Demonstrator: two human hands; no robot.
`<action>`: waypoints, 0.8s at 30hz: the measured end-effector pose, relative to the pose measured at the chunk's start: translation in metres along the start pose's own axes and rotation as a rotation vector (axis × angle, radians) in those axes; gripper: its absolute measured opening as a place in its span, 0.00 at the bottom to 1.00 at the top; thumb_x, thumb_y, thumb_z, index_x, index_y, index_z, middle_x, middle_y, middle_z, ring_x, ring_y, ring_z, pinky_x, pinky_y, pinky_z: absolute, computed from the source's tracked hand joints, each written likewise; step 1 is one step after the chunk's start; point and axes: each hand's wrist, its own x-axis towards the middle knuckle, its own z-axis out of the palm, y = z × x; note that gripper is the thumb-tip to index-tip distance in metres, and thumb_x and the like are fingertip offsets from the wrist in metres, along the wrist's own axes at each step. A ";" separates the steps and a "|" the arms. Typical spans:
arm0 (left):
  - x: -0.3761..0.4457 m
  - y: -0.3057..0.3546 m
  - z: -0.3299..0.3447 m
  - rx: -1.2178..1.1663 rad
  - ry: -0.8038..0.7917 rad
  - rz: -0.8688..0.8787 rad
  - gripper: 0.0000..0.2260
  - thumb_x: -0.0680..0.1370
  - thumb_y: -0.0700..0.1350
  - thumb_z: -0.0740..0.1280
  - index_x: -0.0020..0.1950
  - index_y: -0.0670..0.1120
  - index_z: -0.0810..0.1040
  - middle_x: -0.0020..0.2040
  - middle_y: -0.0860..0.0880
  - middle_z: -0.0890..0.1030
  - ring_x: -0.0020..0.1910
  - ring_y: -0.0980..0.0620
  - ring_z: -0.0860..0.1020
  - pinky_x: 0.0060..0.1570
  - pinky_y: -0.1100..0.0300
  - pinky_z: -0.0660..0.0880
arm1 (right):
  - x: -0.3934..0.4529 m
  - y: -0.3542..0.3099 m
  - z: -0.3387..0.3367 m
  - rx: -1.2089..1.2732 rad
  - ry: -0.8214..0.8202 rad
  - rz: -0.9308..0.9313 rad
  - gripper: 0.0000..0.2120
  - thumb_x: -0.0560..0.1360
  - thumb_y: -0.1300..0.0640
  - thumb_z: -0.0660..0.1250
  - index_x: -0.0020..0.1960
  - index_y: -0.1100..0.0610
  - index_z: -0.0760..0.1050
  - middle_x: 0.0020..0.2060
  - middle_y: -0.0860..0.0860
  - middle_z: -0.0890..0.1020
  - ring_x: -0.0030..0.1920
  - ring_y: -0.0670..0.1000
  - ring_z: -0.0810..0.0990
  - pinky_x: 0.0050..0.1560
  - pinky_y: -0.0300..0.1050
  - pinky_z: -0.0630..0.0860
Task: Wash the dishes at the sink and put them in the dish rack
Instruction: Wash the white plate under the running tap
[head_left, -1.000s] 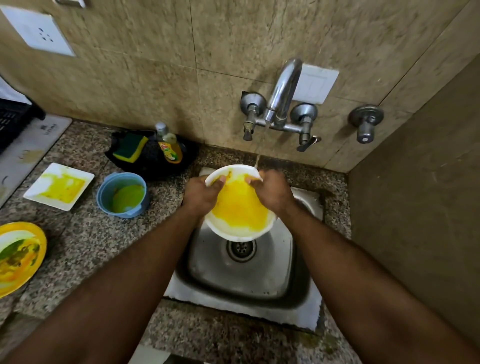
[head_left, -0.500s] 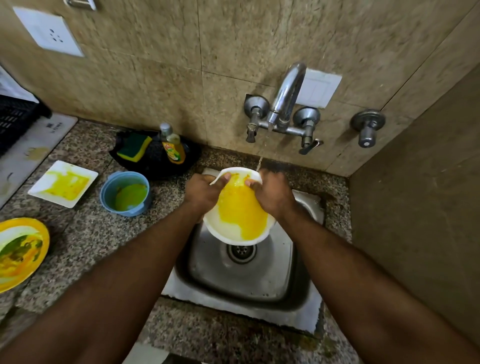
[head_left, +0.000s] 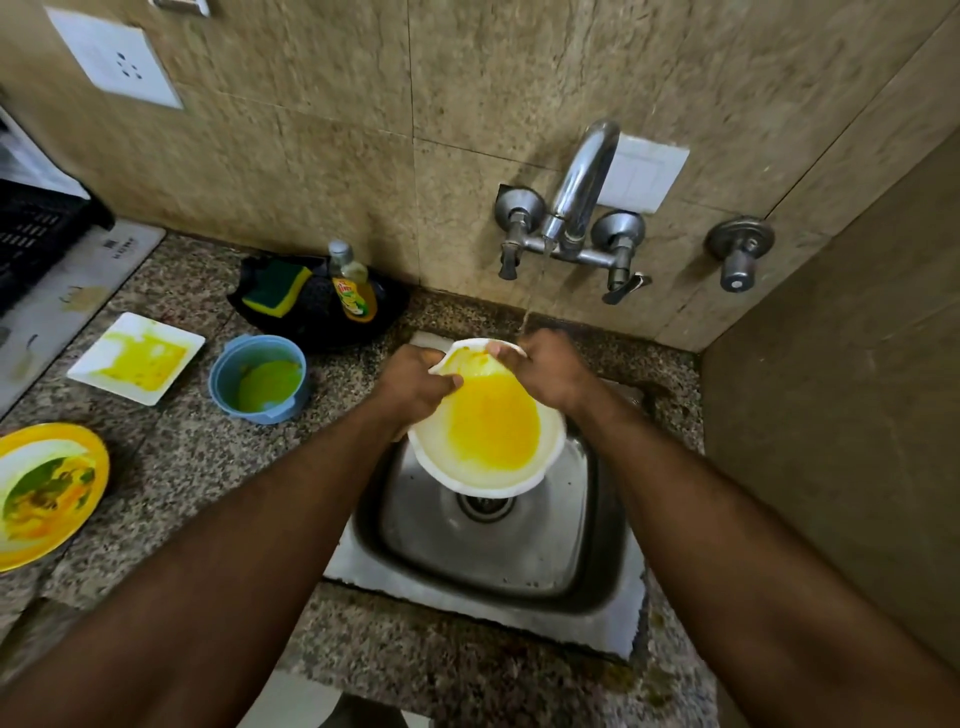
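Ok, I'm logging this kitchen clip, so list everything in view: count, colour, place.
bowl: 1, white, yellow residue, held over sink
sink: 1, steel, centre
tap: 1, chrome, wall above sink, running
valve: 1, grey, wall right of tap
square plate: 1, white, yellow smear, counter left
cup: 1, blue, green residue, beside square plate
round plate: 1, yellow-rimmed, soiled, counter far left
sponge: 1, green-yellow, on black tray
soap bottle: 1, yellow, on black tray
rack: 1, black, far left
left hand: grips bowl rim
right hand: grips bowl rim
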 end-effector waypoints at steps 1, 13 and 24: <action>-0.001 0.001 0.000 -0.015 -0.014 -0.006 0.17 0.69 0.52 0.74 0.51 0.42 0.87 0.44 0.40 0.87 0.44 0.40 0.85 0.49 0.42 0.83 | 0.001 -0.001 0.000 0.007 0.024 -0.009 0.36 0.80 0.32 0.58 0.31 0.61 0.75 0.27 0.57 0.78 0.29 0.55 0.78 0.34 0.53 0.75; 0.031 0.038 -0.003 -0.104 -0.055 -0.164 0.05 0.76 0.39 0.74 0.49 0.38 0.84 0.50 0.38 0.85 0.47 0.41 0.84 0.52 0.47 0.82 | 0.005 0.016 0.001 0.170 0.223 0.133 0.32 0.82 0.38 0.62 0.28 0.59 0.70 0.25 0.54 0.75 0.29 0.54 0.74 0.38 0.50 0.72; 0.040 0.039 0.006 -0.004 0.013 -0.097 0.12 0.77 0.46 0.75 0.58 0.44 0.86 0.52 0.41 0.86 0.51 0.42 0.84 0.55 0.48 0.82 | 0.017 0.011 -0.008 0.028 0.223 0.265 0.27 0.71 0.33 0.73 0.47 0.59 0.85 0.40 0.55 0.85 0.41 0.56 0.83 0.42 0.47 0.79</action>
